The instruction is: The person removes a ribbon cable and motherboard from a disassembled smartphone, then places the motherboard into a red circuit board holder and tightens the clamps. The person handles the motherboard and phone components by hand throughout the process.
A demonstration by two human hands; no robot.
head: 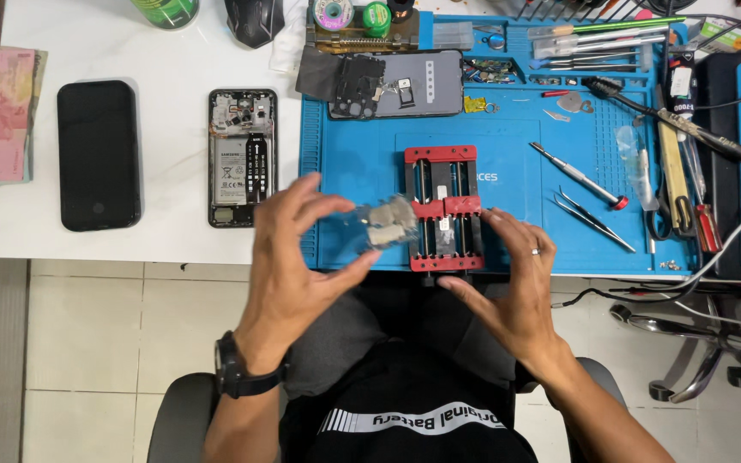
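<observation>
My left hand (298,257) pinches a small clear plastic bag (381,225) with pale small parts inside, just left of a red and black clamp fixture (442,208) on the blue work mat (508,180). My right hand (516,283) hovers with fingers spread at the fixture's lower right corner, touching or nearly touching it, and holds nothing. There is a ring on one finger. A black watch sits on my left wrist.
An opened phone (243,156) showing its battery and a black phone (99,154) lie on the white table at left, beside banknotes (0,113). A phone back cover (396,84), tweezers (593,219), a screwdriver (578,176) and several tools lie on the mat. Cables trail at right.
</observation>
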